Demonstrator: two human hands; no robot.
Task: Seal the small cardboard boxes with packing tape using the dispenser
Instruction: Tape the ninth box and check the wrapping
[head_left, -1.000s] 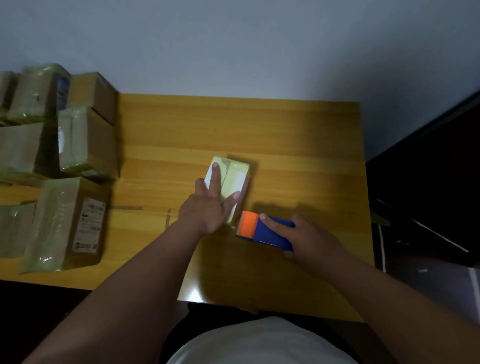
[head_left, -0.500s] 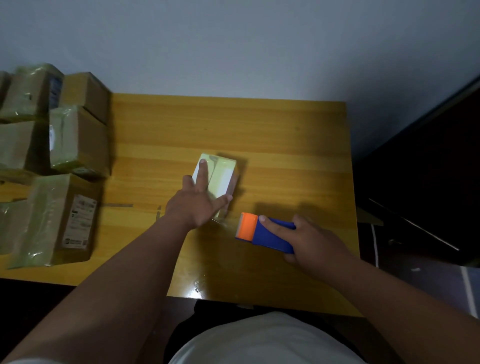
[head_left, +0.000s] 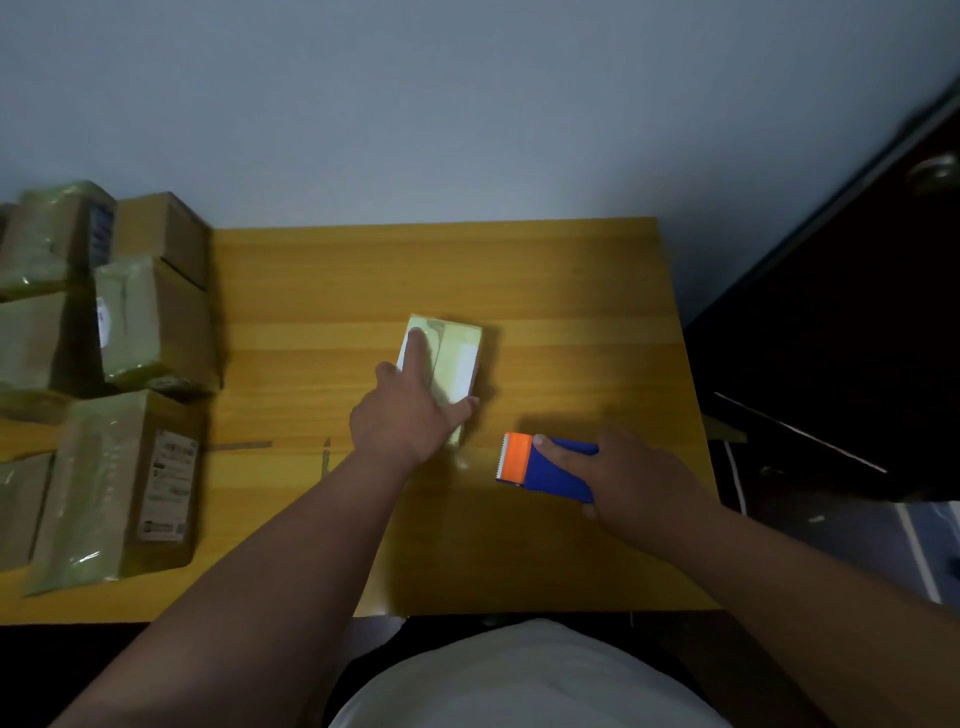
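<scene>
- While both forearms reach in from the bottom edge of the head view, the left hand (head_left: 410, 410) lies flat on the small box (head_left: 457, 358), fingers straight, one fingertip far up the box's left side and the thumb spread toward its near right corner.
- Right hand (head_left: 631, 480) is curled round the tape dispenser (head_left: 545, 465), forefinger laid straight along its blue body; the dispenser sits low over the table (head_left: 519, 270), its orange toothed end facing left. Whether it touches the wood cannot be told.
- Table: yellow wood, grain running left to right, backed against a pale wall (head_left: 467, 104). Two short strips of tape (head_left: 239, 446) are stuck to its surface left of the left wrist.
- Stack of parcels (head_left: 130, 389) fills the table's left side: brown cardboard cartons, several wrapped in greenish glossy tape, the nearest one bearing a printed label. They stand well apart from the small box.
- Dark door (head_left: 857, 338) stands at the right, beyond the table's edge, with a round knob near the top corner.
- Nothing lies between the dispenser and the small box; they are near each other, not touching.
- Small box sits about mid-table, long axis running away from the person and tilted slightly. Its top is pale, white in part, with a glossy greenish strip along the middle; the near end is hidden under the left hand.
</scene>
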